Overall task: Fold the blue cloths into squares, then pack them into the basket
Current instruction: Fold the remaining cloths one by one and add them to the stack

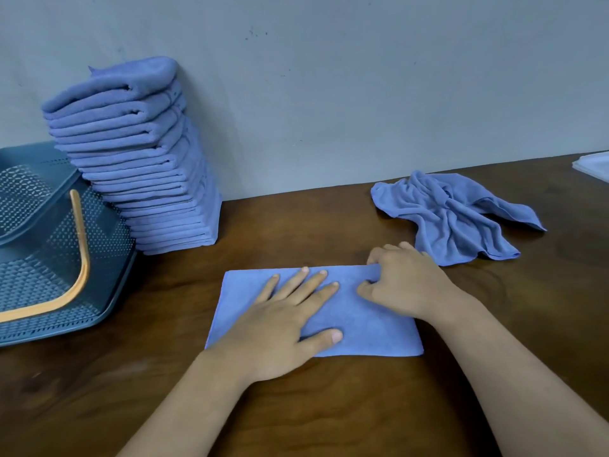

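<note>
A blue cloth (365, 328), folded into a rectangle, lies flat on the brown table in front of me. My left hand (283, 324) presses on its left half with straight, spread fingers. My right hand (405, 282) pinches the cloth's far right corner with curled fingers. A crumpled blue cloth (451, 216) lies just beyond, at the right. A tall, leaning stack of folded blue cloths (148, 159) stands against the wall at the left. The dark blue perforated basket (108, 258) with an orange handle sits at the far left, beside the stack.
The grey wall (362, 94) closes off the table's far edge. A pale flat object (593, 166) shows at the right edge of the table (296, 225). Bare wood lies between the flat cloth and the stack.
</note>
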The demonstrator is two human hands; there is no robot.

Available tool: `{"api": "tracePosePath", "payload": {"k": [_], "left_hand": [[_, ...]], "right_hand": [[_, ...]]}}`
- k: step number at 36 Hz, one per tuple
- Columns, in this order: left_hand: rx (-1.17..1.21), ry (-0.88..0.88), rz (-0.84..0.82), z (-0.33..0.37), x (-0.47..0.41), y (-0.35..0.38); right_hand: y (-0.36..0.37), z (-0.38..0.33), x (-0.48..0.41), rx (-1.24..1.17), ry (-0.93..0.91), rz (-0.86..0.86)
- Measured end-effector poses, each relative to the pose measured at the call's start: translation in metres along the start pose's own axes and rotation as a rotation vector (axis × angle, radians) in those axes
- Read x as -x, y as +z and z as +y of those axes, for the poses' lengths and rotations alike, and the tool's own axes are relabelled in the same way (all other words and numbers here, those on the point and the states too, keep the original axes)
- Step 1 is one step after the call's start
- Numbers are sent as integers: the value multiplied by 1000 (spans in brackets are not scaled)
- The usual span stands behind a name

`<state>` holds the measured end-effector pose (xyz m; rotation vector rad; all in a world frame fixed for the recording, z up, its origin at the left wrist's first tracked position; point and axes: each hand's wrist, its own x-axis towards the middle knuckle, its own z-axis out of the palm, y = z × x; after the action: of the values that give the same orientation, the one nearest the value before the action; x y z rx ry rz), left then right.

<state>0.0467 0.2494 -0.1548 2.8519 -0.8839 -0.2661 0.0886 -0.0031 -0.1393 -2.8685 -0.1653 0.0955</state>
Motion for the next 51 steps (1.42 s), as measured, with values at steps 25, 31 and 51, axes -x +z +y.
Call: {"api": "tracePosePath", "payload": {"k": [25,31,51], "left_hand": [[12,-5,16,-2,-3,1],[33,-25,39,16,-7,6],[237,-170,132,-75,76,-4]], "right_hand": [[11,12,60,-784,48,55],[7,28,53,-759,71,41],[-10,44,59,-613,92,-54]]}}
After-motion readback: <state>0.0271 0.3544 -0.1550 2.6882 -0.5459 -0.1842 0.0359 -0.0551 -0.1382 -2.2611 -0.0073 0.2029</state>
